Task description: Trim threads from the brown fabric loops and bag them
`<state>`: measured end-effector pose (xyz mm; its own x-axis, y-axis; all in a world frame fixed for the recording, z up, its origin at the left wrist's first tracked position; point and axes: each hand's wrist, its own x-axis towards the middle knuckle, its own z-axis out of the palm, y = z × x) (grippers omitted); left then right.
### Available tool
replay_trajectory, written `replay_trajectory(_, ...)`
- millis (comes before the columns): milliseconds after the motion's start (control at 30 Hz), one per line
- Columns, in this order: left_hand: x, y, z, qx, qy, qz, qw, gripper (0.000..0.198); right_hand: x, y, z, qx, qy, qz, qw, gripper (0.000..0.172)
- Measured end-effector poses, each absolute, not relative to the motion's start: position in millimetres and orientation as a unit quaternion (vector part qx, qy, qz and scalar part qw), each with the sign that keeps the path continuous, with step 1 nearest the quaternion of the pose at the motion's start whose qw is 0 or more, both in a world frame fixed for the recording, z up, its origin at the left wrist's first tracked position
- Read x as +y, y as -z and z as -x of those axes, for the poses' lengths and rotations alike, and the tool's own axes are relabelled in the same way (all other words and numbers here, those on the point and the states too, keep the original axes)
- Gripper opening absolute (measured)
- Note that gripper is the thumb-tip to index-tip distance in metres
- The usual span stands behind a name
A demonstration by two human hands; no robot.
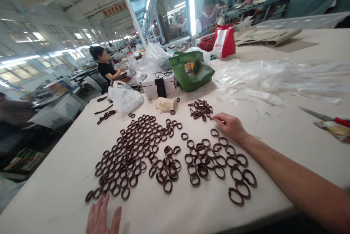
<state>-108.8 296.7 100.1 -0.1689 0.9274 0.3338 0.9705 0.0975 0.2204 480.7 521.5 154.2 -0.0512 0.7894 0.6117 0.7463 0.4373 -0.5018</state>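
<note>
Many dark brown loops (136,143), like small strap keepers, lie spread over the pale table in front of me. My left hand (102,216) rests low at the near edge of this large group, fingers stretched out and apart, holding nothing. My right hand (231,126) reaches to a small heap of flattened brown loops (200,110), its thumb and fingers pinched together at the heap's right edge. Something dark shows at those fingertips, too small to make out. Below the right hand lies another group of round open loops (220,161).
Behind the loops stand a green pouch (191,71), a white box (150,87) with a black phone (160,88), a plastic bag (125,97) and a beige paper packet (166,104). Clear plastic sheets (262,77) and scissors (322,114) lie rightward. People (106,62) sit further back.
</note>
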Motion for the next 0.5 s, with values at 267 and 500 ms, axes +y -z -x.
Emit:
replay_trajectory(267, 424.0, -161.2, 38.4, -0.715, 0.195, 0.667, 0.073, 0.064, 526.6, -150.8, -486.6, -0.735, -0.049, 0.55, 0.394, 0.028)
replay_trajectory(500, 465.4, -155.7, 5.8, -0.691, 0.124, 0.712, -0.01, 0.06, 532.0, -152.6, -488.6, -0.721, -0.075, 0.591, 0.354, 0.032)
